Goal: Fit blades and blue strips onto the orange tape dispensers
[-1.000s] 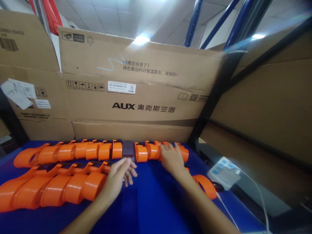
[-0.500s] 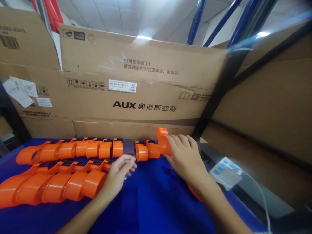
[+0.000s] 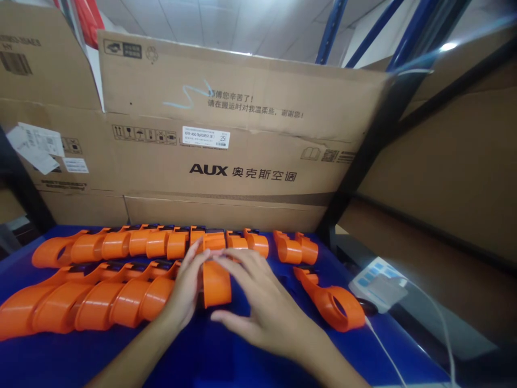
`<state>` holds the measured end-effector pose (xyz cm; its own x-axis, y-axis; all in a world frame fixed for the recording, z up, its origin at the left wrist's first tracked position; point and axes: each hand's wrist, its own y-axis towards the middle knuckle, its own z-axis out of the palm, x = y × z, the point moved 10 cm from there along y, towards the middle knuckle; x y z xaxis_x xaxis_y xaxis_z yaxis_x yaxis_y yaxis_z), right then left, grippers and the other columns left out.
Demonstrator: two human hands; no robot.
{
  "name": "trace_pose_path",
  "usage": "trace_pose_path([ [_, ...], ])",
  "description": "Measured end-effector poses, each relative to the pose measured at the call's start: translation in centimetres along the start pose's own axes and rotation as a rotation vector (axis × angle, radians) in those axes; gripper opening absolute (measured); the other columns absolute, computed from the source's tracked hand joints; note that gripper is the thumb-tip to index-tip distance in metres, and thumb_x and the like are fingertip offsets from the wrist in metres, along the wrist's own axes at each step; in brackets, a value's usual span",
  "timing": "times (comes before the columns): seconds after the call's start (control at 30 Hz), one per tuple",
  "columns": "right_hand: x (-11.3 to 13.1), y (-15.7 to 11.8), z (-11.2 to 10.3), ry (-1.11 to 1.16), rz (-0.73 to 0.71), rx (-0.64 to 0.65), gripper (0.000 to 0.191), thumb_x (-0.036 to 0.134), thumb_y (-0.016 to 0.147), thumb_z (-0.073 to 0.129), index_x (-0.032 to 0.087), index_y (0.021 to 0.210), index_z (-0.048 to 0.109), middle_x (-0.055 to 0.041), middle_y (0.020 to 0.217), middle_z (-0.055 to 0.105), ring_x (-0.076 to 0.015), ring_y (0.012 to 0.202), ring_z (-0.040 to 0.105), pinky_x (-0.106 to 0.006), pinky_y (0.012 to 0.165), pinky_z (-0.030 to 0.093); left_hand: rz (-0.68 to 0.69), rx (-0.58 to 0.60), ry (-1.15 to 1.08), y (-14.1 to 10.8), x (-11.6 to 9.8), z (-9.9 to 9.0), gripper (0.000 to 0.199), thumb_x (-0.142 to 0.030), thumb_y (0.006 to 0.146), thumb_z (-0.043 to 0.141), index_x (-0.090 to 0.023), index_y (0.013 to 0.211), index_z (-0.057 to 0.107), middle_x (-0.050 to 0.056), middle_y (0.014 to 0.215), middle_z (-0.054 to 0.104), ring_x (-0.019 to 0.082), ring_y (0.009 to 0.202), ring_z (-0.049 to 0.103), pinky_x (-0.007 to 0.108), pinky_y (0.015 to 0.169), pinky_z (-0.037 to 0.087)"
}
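Note:
An orange plastic ring-shaped part (image 3: 217,284) stands upright between my hands, above the blue surface. My left hand (image 3: 186,291) grips it along its left side, with some fingers hidden behind it. My right hand (image 3: 262,299) is at its right; the fingertips touch its upper part, while the thumb is spread away from it. To the left lies a front row of similar orange parts (image 3: 95,307), overlapping one another, with dark pieces along their tops. Behind it runs a back row of orange parts (image 3: 115,245).
Two orange parts (image 3: 290,251) stand at the back right, and a single orange part (image 3: 343,308) lies nearer. A white-and-blue device (image 3: 379,283) with a cable sits at the right edge. A large cardboard box (image 3: 242,196) stands behind the blue surface (image 3: 258,372), beside a dark rack post (image 3: 355,167).
My right hand has moved left from the back right, bringing an orange part in front of me. My left hand has taken hold of it. The right-hand parts are now uncovered.

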<state>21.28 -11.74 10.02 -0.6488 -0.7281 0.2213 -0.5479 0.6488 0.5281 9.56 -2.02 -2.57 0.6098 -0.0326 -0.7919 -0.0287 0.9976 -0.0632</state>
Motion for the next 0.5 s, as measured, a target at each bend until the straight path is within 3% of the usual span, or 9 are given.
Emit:
trace_pose_path([
  [0.1,-2.6,-0.5,-0.7,0.058,0.099,-0.066,0.025,0.027,0.104,0.048,0.021,0.126,0.057,-0.0116,0.123,0.064,-0.0256,0.115,0.058,-0.044,0.102,0.046,0.054,-0.052,0.000,0.3,-1.1,-0.5,0.056,-0.039,0.080,0.076,-0.018,0.130,0.062,0.008,0.103,0.080,0.027,0.105,0.071,0.036,0.094,0.050],
  [0.17,-4.2,-0.6,1.3,-0.005,0.142,0.054,0.020,0.026,0.105,0.045,0.020,0.105,0.064,-0.0094,0.103,0.068,-0.0242,0.096,0.062,-0.041,0.089,0.049,0.073,-0.053,0.022,0.4,-1.4,-0.6,0.050,-0.042,0.078,0.075,-0.016,0.120,0.067,0.008,0.100,0.080,0.026,0.102,0.071,0.034,0.091,0.050],
  [0.23,-4.9,-0.5,4.4,-0.053,0.102,0.222,0.016,0.024,0.101,0.052,0.020,0.095,0.066,-0.0084,0.095,0.069,-0.0236,0.089,0.062,-0.039,0.083,0.049,0.074,-0.037,0.047,0.5,-1.4,-0.5,0.048,-0.043,0.077,0.075,-0.016,0.116,0.068,0.007,0.097,0.080,0.026,0.099,0.071,0.032,0.088,0.050],
  [0.3,-5.2,-0.1,7.3,-0.047,0.059,0.326,0.011,0.017,0.095,0.058,0.019,0.098,0.069,-0.0082,0.095,0.071,-0.0226,0.087,0.064,-0.035,0.081,0.049,0.061,-0.019,0.051,0.5,-1.1,-0.4,0.051,-0.043,0.078,0.074,-0.017,0.121,0.066,0.006,0.094,0.079,0.025,0.096,0.072,0.033,0.086,0.051],
  [0.37,-5.1,0.6,9.3,-0.013,0.016,0.347,0.016,0.014,0.090,0.060,0.019,0.101,0.070,-0.0093,0.101,0.072,-0.0232,0.095,0.065,-0.034,0.085,0.048,0.042,-0.010,0.048,0.4,-0.7,-0.4,0.056,-0.042,0.079,0.073,-0.018,0.129,0.061,0.005,0.095,0.079,0.025,0.094,0.072,0.033,0.083,0.052],
  [0.5,-4.7,1.6,11.9,0.074,-0.047,0.363,0.018,0.014,0.085,0.062,0.022,0.097,0.072,-0.0089,0.113,0.073,-0.0238,0.101,0.067,-0.031,0.085,0.048,0.011,-0.005,0.070,0.4,-0.4,-0.5,0.063,-0.041,0.081,0.072,-0.018,0.137,0.055,0.007,0.101,0.079,0.024,0.089,0.072,0.031,0.076,0.052],
])
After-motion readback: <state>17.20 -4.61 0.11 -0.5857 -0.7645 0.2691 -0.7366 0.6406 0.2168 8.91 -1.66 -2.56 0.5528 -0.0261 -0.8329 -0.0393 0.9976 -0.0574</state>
